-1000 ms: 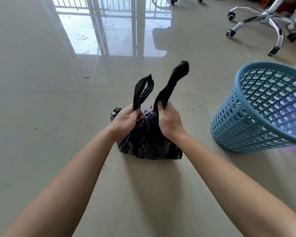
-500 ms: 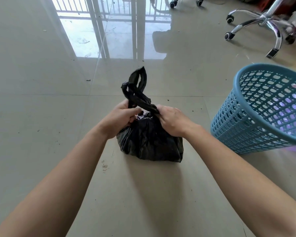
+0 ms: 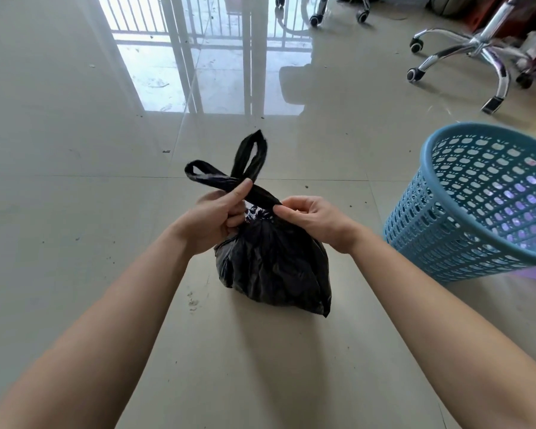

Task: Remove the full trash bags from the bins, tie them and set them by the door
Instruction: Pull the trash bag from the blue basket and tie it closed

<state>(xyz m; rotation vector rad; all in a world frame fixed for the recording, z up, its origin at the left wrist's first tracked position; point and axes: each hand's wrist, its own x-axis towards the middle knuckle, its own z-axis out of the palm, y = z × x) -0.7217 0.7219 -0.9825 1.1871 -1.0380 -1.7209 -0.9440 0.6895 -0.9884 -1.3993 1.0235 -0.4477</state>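
Note:
A full black trash bag (image 3: pixel 273 267) sits on the tiled floor in the middle of the head view. Its two handle loops (image 3: pixel 245 164) are crossed over each other above the bag's mouth, one pointing up, one out to the left. My left hand (image 3: pixel 212 221) pinches the handles at the crossing with its thumb on top. My right hand (image 3: pixel 314 219) grips the strap on the bag's right side. A blue perforated plastic bin (image 3: pixel 464 218) stands to the right, tilted in the view, with no bag in it.
A chrome swivel-chair base (image 3: pixel 477 54) on castors stands at the back right, another chair's castors (image 3: pixel 338 13) behind it. A barred door or window reflects in the glossy floor (image 3: pixel 198 72) at the back. Small crumbs of dirt lie on the tiles.
The two handles stood apart and upright a second ago. They were then crossed over each other, and my hands now hold them at the crossing, with the loops spread up and to the left.

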